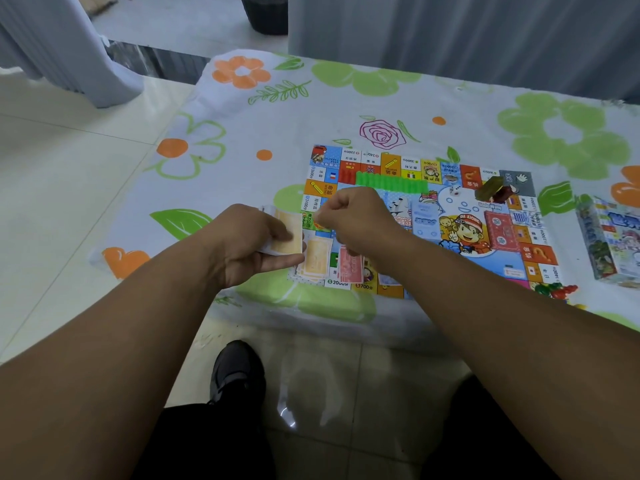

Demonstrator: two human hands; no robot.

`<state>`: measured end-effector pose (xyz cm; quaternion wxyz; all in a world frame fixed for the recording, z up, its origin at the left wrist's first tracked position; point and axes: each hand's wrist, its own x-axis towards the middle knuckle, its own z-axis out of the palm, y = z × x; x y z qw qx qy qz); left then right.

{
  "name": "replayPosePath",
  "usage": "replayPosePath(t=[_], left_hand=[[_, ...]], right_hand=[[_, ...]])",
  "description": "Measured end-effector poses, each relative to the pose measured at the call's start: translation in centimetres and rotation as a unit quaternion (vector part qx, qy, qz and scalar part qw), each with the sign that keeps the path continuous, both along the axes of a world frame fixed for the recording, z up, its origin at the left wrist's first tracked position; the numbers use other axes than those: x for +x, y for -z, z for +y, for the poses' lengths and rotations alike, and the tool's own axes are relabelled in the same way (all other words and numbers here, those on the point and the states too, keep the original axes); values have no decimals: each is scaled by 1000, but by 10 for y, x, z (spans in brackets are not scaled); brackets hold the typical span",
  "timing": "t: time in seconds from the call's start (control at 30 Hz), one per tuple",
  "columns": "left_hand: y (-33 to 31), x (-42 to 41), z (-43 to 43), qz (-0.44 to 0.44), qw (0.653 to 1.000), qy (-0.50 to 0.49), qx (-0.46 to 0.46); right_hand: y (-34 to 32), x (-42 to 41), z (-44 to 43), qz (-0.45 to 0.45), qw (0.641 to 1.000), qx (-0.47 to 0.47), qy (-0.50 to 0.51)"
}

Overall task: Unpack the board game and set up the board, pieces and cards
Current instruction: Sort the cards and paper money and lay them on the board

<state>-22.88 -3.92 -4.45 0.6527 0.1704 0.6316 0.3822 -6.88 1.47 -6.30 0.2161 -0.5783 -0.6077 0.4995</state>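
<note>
Game board [464, 258] lies flat and unfolded on the table, with a border of coloured squares and a cartoon centre. We note a row of green houses [391, 183] along its far inner edge. A blue card deck [425, 220] and a red card deck [500, 230] lie on the centre, apart from each other. A white die [456, 192] sits near olive and dark red pieces [491, 190] at the far right corner. Orange notes [317, 259] and red notes [351, 268] lie side by side on the near left edge. The left hand [249, 244] holds a stack of orange notes [289, 232] just off the board. The game box [613, 237] lies to the right of the board.
</note>
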Motion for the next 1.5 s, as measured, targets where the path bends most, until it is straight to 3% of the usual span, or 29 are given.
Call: replayPosePath(t=[0.1, 0.3, 0.53, 0.93, 1.07, 1.23, 1.5], left_hand=[[1, 0, -1, 4, 1000, 12, 3], [1, 1, -2, 5, 1000, 25, 11], [1, -2, -1, 56, 998, -15, -8], [3, -3, 0, 29, 999, 12, -7], [2, -2, 0, -4, 1000, 15, -8], [1, 0, -3, -5, 999, 36, 10], [-1, 3, -2, 20, 999, 22, 12]], right_hand=[[-5, -2, -6, 47, 998, -33, -24], [-5, -1, -6, 57, 998, -27, -21], [3, 10, 0, -5, 997, -79, 9], [19, 7, 1, -106, 994, 0, -13], [12, 5, 0, -68, 997, 24, -10], [-4, -2, -8, 42, 999, -21, -28], [-2, 3, -4, 56, 998, -15, -5]])
